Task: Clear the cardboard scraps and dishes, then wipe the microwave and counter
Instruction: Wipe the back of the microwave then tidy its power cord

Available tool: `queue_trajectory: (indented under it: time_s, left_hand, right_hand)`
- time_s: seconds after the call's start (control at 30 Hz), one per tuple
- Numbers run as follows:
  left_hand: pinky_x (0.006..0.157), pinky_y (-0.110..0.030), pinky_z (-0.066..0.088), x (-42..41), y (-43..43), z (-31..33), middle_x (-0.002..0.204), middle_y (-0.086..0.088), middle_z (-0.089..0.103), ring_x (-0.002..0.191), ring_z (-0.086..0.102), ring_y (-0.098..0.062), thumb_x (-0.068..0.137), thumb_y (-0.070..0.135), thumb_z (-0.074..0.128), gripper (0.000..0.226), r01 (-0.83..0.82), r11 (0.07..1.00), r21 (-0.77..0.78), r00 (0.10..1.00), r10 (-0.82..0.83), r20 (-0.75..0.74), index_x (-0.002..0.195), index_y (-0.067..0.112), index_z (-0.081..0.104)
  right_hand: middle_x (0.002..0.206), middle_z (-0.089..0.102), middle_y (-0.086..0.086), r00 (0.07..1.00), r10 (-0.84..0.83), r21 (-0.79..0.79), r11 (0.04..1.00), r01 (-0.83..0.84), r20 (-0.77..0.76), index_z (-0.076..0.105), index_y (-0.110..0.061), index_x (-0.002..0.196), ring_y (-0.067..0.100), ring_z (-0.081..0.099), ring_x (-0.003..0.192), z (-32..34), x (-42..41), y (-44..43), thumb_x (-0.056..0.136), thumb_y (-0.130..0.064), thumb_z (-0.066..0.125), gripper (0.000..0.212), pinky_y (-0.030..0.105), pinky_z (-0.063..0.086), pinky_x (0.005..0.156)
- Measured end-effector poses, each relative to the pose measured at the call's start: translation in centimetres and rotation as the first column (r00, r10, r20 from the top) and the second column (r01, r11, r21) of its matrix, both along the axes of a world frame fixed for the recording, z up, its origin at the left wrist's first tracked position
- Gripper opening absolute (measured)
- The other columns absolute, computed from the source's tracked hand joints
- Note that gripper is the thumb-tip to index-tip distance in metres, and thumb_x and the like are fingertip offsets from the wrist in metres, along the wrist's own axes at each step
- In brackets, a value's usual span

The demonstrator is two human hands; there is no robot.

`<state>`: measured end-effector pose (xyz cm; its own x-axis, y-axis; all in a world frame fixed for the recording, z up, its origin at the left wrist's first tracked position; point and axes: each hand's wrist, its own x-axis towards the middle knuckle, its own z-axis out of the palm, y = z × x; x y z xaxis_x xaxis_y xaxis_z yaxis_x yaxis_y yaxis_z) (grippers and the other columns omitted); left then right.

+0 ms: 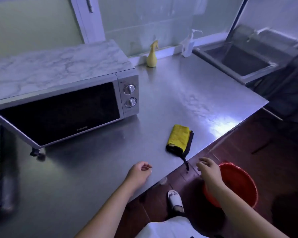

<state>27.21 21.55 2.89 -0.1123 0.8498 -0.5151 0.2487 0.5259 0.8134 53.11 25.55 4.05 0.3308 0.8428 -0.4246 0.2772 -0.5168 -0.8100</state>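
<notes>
Evidently this was the opening of the wiping stage: nothing left to clear showed on the surface (162,93), so that part was judged done. The left hand (141,170) sat low at the near edge, its grip loosely curled and empty. The right hand (207,167) hung just past the edge, its grip relaxed, apart and empty. The folded yellow cloth (179,140) lay just ahead of both grips and between them. Its dark loop trailed toward the right grip, which probably left it ready for a quick pick-up. The microwave (62,103) stood well ahead and left of the left grip, door closed. The spray bottle (152,56) stood upright far beyond both grips by the back wall, likely parked out of the wiping path. The red bucket (237,182) sat on the floor (265,152) below the right grip, presumably for rinsing or waste.
</notes>
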Motion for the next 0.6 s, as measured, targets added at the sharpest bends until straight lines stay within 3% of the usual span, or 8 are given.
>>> queue_trajectory:
  time_s: [0.07,0.2,0.27,0.33,0.43,0.5,0.6]
  left_hand:
    - [0.074,-0.024,0.046,2.2,3.1,0.5,0.098,-0.006,0.066,0.084,0.059,-0.017,0.090,0.008,0.064,0.014,0.044,0.999,0.023,0.993,-0.041,-0.108,0.103,0.012,0.067]
    - [0.096,-0.027,0.043,7.4,9.0,0.6,0.122,-0.002,0.058,0.114,0.054,-0.020,0.086,0.022,0.067,0.036,0.189,0.981,0.043,0.915,-0.160,-0.371,0.122,0.021,0.061]
    - [0.104,-0.033,0.041,9.9,12.0,0.4,0.131,-0.003,0.052,0.123,0.050,-0.023,0.085,0.031,0.068,0.050,0.266,0.964,0.024,0.861,-0.226,-0.456,0.133,0.024,0.055]
    - [0.107,-0.039,0.041,12.1,15.2,-0.2,0.139,-0.005,0.048,0.129,0.046,-0.027,0.082,0.040,0.070,0.067,0.229,0.973,-0.036,0.827,-0.214,-0.519,0.142,0.024,0.045]
    - [0.103,-0.039,0.042,13.6,19.2,-1.3,0.141,-0.006,0.048,0.129,0.046,-0.030,0.076,0.045,0.077,0.076,0.029,0.990,-0.141,0.846,-0.099,-0.523,0.140,0.021,0.043]
    - [0.099,-0.036,0.042,13.6,20.6,-2.0,0.136,-0.006,0.047,0.125,0.048,-0.030,0.072,0.041,0.082,0.073,-0.014,0.978,-0.208,0.848,-0.098,-0.521,0.133,0.021,0.046]
    - [0.091,-0.032,0.048,13.0,21.8,-2.7,0.129,-0.003,0.058,0.114,0.059,-0.025,0.071,0.024,0.087,0.074,-0.045,0.970,-0.239,0.923,-0.051,-0.382,0.133,0.016,0.048]
  right_hand:
    - [0.102,0.071,0.016,0.999,-0.006,-0.032,0.999,0.004,-0.039,0.068,-0.008,0.110,0.034,0.067,0.096,-0.8,1.8,1.6,0.089,-0.001,0.061,0.023,0.046,0.054,0.088]
    - [0.085,0.071,0.009,0.990,-0.002,-0.067,0.998,-0.008,-0.138,0.069,-0.006,0.104,0.023,0.066,0.081,-1.9,4.4,4.7,0.090,0.002,0.060,0.019,0.033,0.052,0.074]
    - [0.087,0.071,0.010,0.982,0.000,-0.089,0.996,-0.018,-0.190,0.070,-0.008,0.102,0.023,0.067,0.082,-2.5,5.4,6.1,0.091,0.002,0.059,0.018,0.033,0.052,0.076]
    - [0.089,0.072,0.013,0.975,0.019,-0.113,0.993,-0.045,-0.223,0.071,-0.007,0.101,0.025,0.067,0.084,-3.1,6.9,7.7,0.090,0.002,0.059,0.018,0.034,0.052,0.077]
    - [0.090,0.073,0.011,0.966,0.055,-0.143,0.985,-0.093,-0.252,0.072,-0.011,0.099,0.019,0.068,0.081,-3.5,9.3,9.6,0.091,0.001,0.060,0.018,0.028,0.051,0.072]
    - [0.091,0.073,0.009,0.963,0.061,-0.145,0.984,-0.102,-0.264,0.072,-0.013,0.097,0.017,0.068,0.081,-3.6,10.8,10.8,0.093,0.001,0.060,0.019,0.028,0.052,0.073]
    - [0.095,0.073,0.007,0.962,0.077,-0.150,0.981,-0.120,-0.261,0.072,-0.016,0.096,0.021,0.068,0.090,-3.5,12.6,12.6,0.093,-0.001,0.060,0.019,0.037,0.054,0.083]
